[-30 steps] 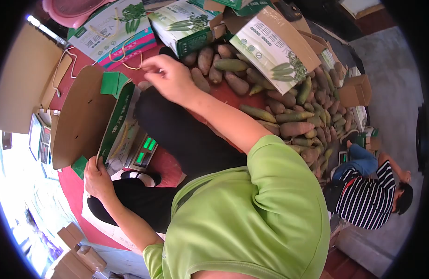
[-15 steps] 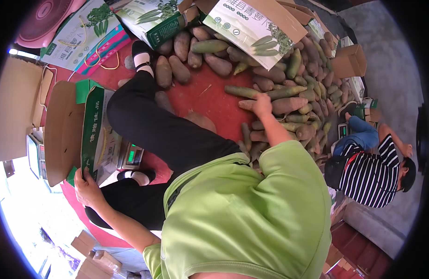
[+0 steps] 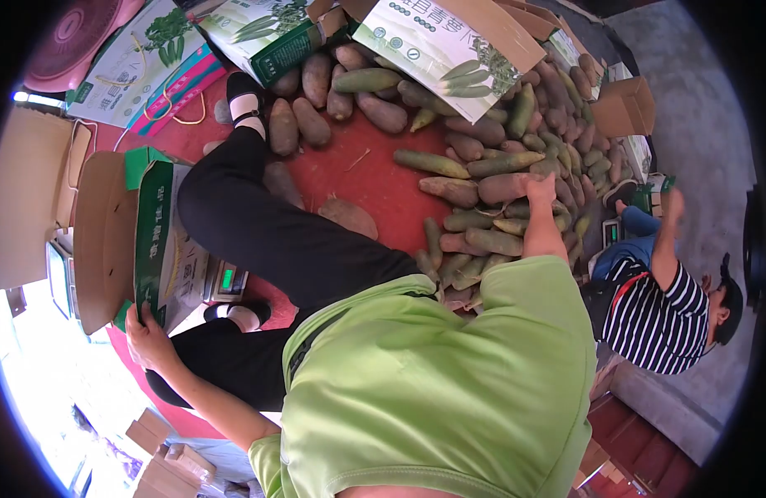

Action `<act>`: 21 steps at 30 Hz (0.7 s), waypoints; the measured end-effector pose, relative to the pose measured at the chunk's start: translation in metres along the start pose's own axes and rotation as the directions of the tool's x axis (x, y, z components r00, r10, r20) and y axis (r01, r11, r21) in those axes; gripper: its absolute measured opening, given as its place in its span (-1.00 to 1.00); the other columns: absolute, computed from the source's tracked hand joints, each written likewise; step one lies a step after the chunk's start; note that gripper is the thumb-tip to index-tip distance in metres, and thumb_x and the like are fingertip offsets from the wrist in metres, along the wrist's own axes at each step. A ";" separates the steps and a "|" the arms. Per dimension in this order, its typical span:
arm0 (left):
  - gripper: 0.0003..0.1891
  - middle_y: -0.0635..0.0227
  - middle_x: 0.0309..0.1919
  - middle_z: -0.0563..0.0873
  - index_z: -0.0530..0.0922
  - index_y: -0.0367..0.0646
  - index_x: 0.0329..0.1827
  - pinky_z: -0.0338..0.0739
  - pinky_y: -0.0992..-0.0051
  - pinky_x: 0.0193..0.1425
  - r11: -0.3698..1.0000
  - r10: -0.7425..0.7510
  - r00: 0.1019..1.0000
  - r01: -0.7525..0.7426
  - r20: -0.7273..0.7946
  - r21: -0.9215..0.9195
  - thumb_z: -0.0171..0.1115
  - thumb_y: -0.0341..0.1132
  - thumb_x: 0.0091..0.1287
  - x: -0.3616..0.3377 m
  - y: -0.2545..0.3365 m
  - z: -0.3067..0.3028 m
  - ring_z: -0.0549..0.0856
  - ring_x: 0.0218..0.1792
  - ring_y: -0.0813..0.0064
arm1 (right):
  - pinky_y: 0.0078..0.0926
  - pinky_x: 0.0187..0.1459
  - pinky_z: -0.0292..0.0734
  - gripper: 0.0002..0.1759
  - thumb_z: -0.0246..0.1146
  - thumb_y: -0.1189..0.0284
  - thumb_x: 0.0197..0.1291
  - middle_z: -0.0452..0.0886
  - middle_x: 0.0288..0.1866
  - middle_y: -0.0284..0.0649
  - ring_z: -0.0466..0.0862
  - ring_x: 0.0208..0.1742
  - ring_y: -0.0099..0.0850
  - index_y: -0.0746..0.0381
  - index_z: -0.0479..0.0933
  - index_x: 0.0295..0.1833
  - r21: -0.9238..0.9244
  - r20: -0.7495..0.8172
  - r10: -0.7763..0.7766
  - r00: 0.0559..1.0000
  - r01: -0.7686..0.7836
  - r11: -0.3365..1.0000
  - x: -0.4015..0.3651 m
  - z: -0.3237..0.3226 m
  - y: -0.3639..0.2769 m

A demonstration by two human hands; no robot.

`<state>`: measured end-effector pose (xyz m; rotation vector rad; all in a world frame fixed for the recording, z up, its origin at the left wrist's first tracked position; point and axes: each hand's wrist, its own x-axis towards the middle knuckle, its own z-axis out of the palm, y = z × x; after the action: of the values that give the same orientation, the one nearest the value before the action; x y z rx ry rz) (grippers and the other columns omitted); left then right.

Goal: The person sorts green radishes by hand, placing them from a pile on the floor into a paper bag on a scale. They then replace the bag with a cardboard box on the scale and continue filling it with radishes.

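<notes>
My left hand grips the lower edge of an open cardboard carton, thumb and fingers closed on its green-and-white side. The carton stands tilted beside my legs, against a scale with a lit green display. My right hand reaches out over a pile of green radishes. Its fingers are closed at the right end of a thick, reddish-brown, soil-coated radish. Next to that radish lie another brownish radish and a long green radish.
Printed radish cartons stand along the far side, with loose radishes before them. A pink plastic stool is at the upper left. Red floor covering shows between my leg and the pile. A person in a striped shirt sits at the right.
My right hand has moved right across the pile, from the radishes near its left edge to the thick radish's far end. My left hand stays on the carton. The other person's arm has swung up.
</notes>
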<state>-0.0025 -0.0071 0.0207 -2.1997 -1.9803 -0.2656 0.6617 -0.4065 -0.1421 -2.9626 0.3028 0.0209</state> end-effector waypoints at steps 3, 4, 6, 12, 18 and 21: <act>-0.74 0.25 -0.21 0.72 0.60 -0.06 -0.09 0.53 0.24 -0.27 0.998 0.060 0.996 -0.059 -0.062 0.007 0.16 -0.10 0.35 0.000 0.001 -0.001 0.69 -0.24 0.15 | -0.18 0.30 0.35 -0.16 0.46 0.21 -0.08 0.40 0.32 -0.10 0.38 0.36 -0.14 0.17 0.29 0.34 0.132 0.079 -0.069 0.995 0.058 0.990 0.018 0.030 0.014; -0.76 0.26 -0.23 0.72 0.59 -0.07 -0.12 0.52 0.24 -0.29 0.998 0.053 0.998 -0.053 -0.030 -0.020 0.16 -0.11 0.35 0.001 0.004 -0.003 0.69 -0.25 0.15 | -0.22 0.28 0.37 -0.16 0.48 0.23 -0.12 0.44 0.27 -0.05 0.43 0.30 -0.13 0.20 0.32 0.31 0.220 0.041 -0.004 0.999 -0.005 0.976 0.017 0.032 0.013; -0.79 0.29 -0.27 0.70 0.58 -0.06 -0.18 0.50 0.24 -0.32 0.998 0.050 0.999 -0.051 -0.020 -0.033 0.15 -0.13 0.36 0.000 0.010 -0.007 0.68 -0.28 0.16 | -0.23 0.24 0.40 -0.20 0.52 0.28 -0.17 0.47 0.21 0.03 0.50 0.22 -0.10 0.24 0.37 0.23 0.395 -0.025 0.029 0.999 -0.017 0.919 0.014 0.041 0.008; -0.81 0.31 -0.28 0.70 0.58 -0.03 -0.18 0.50 0.23 -0.35 0.999 0.051 0.997 -0.051 -0.061 -0.006 0.15 -0.14 0.36 -0.001 0.008 -0.005 0.68 -0.29 0.17 | -0.22 0.26 0.37 -0.11 0.56 0.27 -0.27 0.47 0.21 0.04 0.49 0.23 -0.06 0.22 0.36 0.26 0.600 0.009 0.049 0.999 -0.045 0.799 -0.021 0.050 -0.017; -0.86 0.30 -0.27 0.71 0.60 0.01 -0.20 0.52 0.22 -0.31 0.999 -0.031 0.999 0.032 0.018 -0.042 0.18 -0.18 0.31 0.000 0.020 -0.017 0.68 -0.27 0.14 | -0.17 0.27 0.37 -0.12 0.58 0.19 -0.29 0.51 0.20 -0.01 0.48 0.24 -0.04 0.22 0.39 0.21 0.304 -0.036 -0.073 0.997 0.080 0.949 -0.055 0.051 -0.040; -0.87 0.31 -0.26 0.70 0.60 -0.01 -0.22 0.53 0.22 -0.25 0.996 -0.044 0.999 0.045 0.010 -0.082 0.19 -0.21 0.29 -0.001 0.023 -0.020 0.67 -0.20 0.16 | -0.19 0.19 0.43 -0.23 0.57 0.30 -0.24 0.62 0.04 -0.02 0.60 0.08 -0.05 0.25 0.43 0.16 0.276 -0.073 -0.262 0.962 0.272 0.922 -0.068 0.049 -0.053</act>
<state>0.0204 -0.0152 0.0402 -2.2112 -2.0599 -0.3508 0.6058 -0.3334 -0.1796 -2.6923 -0.0921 -0.0992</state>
